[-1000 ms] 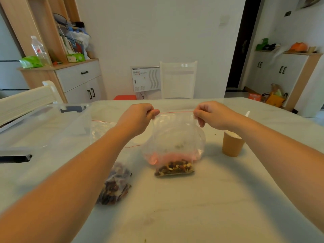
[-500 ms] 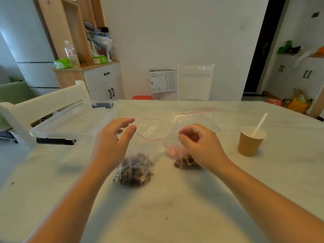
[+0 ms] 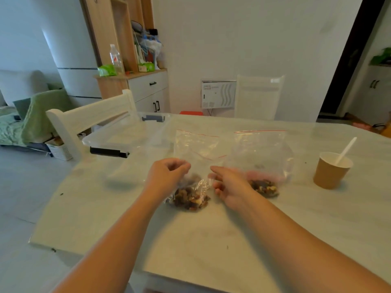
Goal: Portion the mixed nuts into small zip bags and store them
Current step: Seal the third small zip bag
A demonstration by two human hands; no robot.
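The left hand curls its grip at the left side of the near zip bag, fingers bent at the plastic as if pinching it, though blur hides the exact contact. The right hand lies beside the bag's right edge with fingers loosely spread, released and grasping nothing. There are two zip bags with red seal lines: the near one, between the hands, holds a heap of mixed nuts; the second zip bag stands just right of it, a smaller heap at its bottom. One clear storage box with two dark latches sits at the far left of the desk. One brown paper cup with a white spoon stands at the right, well apart from the bags. No writing can be read anywhere. The desk's near and left edges are in view, with bare top between them and the hands; a white chair stands at the left edge.
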